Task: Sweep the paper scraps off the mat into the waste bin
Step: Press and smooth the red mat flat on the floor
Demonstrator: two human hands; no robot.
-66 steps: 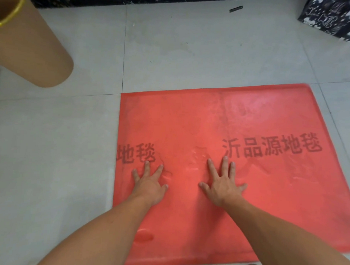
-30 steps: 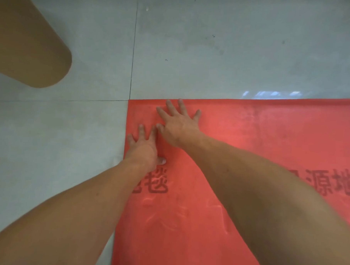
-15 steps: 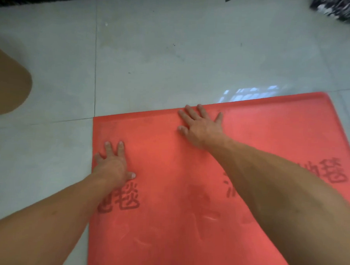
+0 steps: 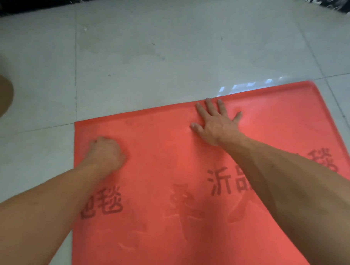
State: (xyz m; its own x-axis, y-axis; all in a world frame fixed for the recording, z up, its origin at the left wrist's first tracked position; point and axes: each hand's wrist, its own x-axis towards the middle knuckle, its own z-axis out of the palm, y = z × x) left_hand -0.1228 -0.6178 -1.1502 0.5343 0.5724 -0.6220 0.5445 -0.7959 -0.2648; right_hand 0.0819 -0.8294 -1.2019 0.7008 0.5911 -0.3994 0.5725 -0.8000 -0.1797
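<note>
Head view: the red mat (image 4: 165, 152) lay flat on the grey tiled floor (image 4: 153, 51), with dark characters printed across it. The left hand (image 4: 106, 154) rested near the mat's far left corner, its grip curled into a fist; contents not discernible. The right hand (image 4: 215, 124) lay palm down at the far edge, grip spread, fingertips at the raised rim. A tan rounded object (image 4: 0, 98), possibly the waste bin, sat at the left, apart from the mat.

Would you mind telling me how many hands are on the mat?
2: left hand, fingers curled, near the far left corner of the mat; right hand flat at its far edge.
</note>
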